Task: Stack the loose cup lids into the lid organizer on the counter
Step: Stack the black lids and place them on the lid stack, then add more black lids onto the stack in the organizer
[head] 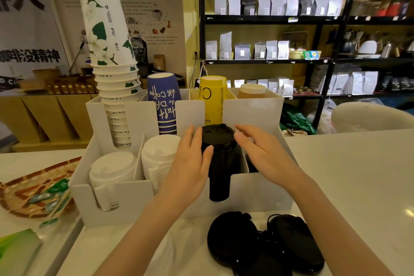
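**Head view: black lids partly stacked, more waiting**

Head camera shows a tall black lid stack [220,159] standing in the lid organizer [257,188], right of two white lid stacks [112,172]. The left hand [190,168] rests against it, fingers loose; the right hand [262,152] hovers open, empty. Several loose black lids [264,244] lie just before the organizer, unstacked.
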The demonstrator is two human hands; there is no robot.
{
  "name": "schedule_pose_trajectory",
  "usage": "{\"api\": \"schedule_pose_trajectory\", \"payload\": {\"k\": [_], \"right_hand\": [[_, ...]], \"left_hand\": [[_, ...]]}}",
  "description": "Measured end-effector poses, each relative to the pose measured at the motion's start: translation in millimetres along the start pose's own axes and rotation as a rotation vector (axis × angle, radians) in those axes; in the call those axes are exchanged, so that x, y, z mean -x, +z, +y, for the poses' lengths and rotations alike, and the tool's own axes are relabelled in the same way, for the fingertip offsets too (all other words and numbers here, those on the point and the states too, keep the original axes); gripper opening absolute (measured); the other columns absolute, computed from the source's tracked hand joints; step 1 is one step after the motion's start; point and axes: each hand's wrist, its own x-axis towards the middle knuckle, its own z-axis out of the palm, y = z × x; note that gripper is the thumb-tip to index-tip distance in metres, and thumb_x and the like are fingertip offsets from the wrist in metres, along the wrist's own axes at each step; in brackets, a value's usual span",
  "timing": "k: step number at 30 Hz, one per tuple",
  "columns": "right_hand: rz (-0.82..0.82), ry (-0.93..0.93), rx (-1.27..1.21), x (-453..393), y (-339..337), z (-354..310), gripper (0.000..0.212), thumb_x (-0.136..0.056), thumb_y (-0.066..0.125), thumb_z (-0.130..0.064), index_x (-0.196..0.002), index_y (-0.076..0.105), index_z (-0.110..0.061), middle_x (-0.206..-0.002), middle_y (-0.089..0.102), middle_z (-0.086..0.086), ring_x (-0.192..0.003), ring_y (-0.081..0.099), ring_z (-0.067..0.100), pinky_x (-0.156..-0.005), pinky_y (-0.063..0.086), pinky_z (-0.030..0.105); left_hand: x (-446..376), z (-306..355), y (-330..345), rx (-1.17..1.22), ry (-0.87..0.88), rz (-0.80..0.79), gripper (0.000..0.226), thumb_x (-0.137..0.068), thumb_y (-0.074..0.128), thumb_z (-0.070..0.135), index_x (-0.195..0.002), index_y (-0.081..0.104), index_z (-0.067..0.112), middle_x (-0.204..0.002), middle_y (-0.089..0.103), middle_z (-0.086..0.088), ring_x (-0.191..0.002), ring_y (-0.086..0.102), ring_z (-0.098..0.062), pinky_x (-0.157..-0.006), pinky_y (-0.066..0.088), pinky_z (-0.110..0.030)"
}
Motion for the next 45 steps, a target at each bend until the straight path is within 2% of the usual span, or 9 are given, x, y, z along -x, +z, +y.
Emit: {"api": "schedule_pose_trajectory", "payload": {"k": [5, 8, 16, 21, 25, 28, 35, 41, 45], "right_hand": [[0.171, -0.091, -0.101, 18.3, -23.0, -15.3, 0.032, -0.091, 0.044, -0.026, -0.123, 0.050, -0.025, -0.115, 0.059, -0.007, -0.104, 0.054, 0.004, -0.085, 0.040, 0.014], [0.150, -0.085, -0.171, 39.7, -24.9, -14.9, 0.023, -0.090, 0.046, -0.023, -0.111, 0.057, -0.025, -0.102, 0.066, -0.005, -0.096, 0.061, 0.007, -0.082, 0.047, 0.019], [-0.061, 0.138, -0.061, 96.4, 9.5, 29.4, 0.030, -0.092, 0.041, -0.022, -0.117, 0.058, -0.022, -0.116, 0.060, -0.004, -0.099, 0.050, 0.003, -0.076, 0.034, 0.002], [-0.137, 0.124, 0.096, 104.0, 22.9, 34.1, 0.035, -0.093, 0.037, -0.025, -0.122, 0.054, -0.016, -0.112, 0.061, -0.003, -0.104, 0.053, 0.011, -0.088, 0.037, 0.022], [-0.221, 0.080, 0.411, 109.3, 29.3, 41.4, 0.036, -0.092, 0.029, -0.033, -0.100, 0.060, -0.016, -0.099, 0.064, -0.004, -0.098, 0.049, 0.016, -0.093, 0.035, 0.036], [-0.249, 0.087, 0.440, 111.6, 29.2, 43.7, 0.039, -0.093, 0.027, -0.034, -0.092, 0.062, -0.018, -0.098, 0.066, -0.003, -0.100, 0.049, 0.015, -0.099, 0.032, 0.037], [-0.112, 0.063, 0.238, 111.3, 22.8, 33.4, 0.033, -0.093, 0.035, -0.029, -0.112, 0.061, -0.019, -0.109, 0.065, -0.004, -0.101, 0.050, 0.008, -0.097, 0.037, 0.030], [0.073, -0.023, 0.002, 104.9, 14.7, 13.5, 0.038, -0.085, 0.038, -0.034, -0.113, 0.061, -0.021, -0.104, 0.062, -0.012, -0.096, 0.050, -0.009, -0.085, 0.034, 0.002], [0.176, -0.073, -0.095, 81.6, 2.2, -6.9, 0.043, -0.082, 0.037, -0.035, -0.116, 0.060, -0.020, -0.110, 0.062, -0.010, -0.104, 0.052, 0.000, -0.090, 0.038, 0.012]], "left_hand": [[17.3, 17.5, -9.5, -0.106, 0.229, 0.204, 0.043, -0.090, 0.040, 0.035, -0.129, 0.039, 0.018, -0.137, 0.042, -0.004, -0.126, 0.032, -0.008, -0.101, 0.014, -0.003], [39.6, 20.1, -6.6, -0.038, 0.249, 0.228, 0.039, -0.084, 0.039, 0.035, -0.117, 0.048, 0.016, -0.112, 0.057, -0.004, -0.104, 0.045, -0.008, -0.091, 0.031, -0.010], [108.8, -5.3, 18.1, 0.052, 0.114, -0.132, 0.044, -0.077, 0.040, 0.052, -0.116, 0.045, 0.031, -0.110, 0.045, 0.017, -0.100, 0.036, 0.019, -0.081, 0.028, 0.003], [118.7, -12.6, 27.7, 0.070, 0.040, -0.297, 0.055, -0.076, 0.055, 0.049, -0.124, 0.037, 0.030, -0.119, 0.038, 0.018, -0.100, 0.038, 0.010, -0.082, 0.024, 0.008], [120.0, -19.0, 33.1, 0.104, 0.001, -0.340, 0.058, -0.065, 0.050, 0.061, -0.117, 0.034, 0.043, -0.115, 0.044, 0.021, -0.105, 0.041, 0.006, -0.085, 0.027, 0.005], [119.6, -19.0, 32.4, 0.135, -0.025, -0.323, 0.054, -0.065, 0.057, 0.062, -0.110, 0.030, 0.052, -0.108, 0.043, 0.030, -0.102, 0.043, 0.010, -0.082, 0.032, 0.000], [123.9, -13.4, 27.6, 0.230, -0.020, -0.176, 0.051, -0.067, 0.062, 0.060, -0.108, 0.034, 0.052, -0.116, 0.048, 0.023, -0.110, 0.040, 0.014, -0.086, 0.032, 0.003], [111.6, 4.7, 11.4, 0.279, 0.064, 0.069, 0.064, -0.061, 0.065, 0.054, -0.117, 0.041, 0.038, -0.116, 0.054, 0.014, -0.112, 0.045, 0.008, -0.090, 0.032, -0.001], [80.0, 20.8, -8.0, 0.320, 0.095, 0.199, 0.070, -0.060, 0.066, 0.053, -0.121, 0.044, 0.027, -0.119, 0.055, 0.009, -0.113, 0.049, 0.000, -0.090, 0.038, -0.006]]}}
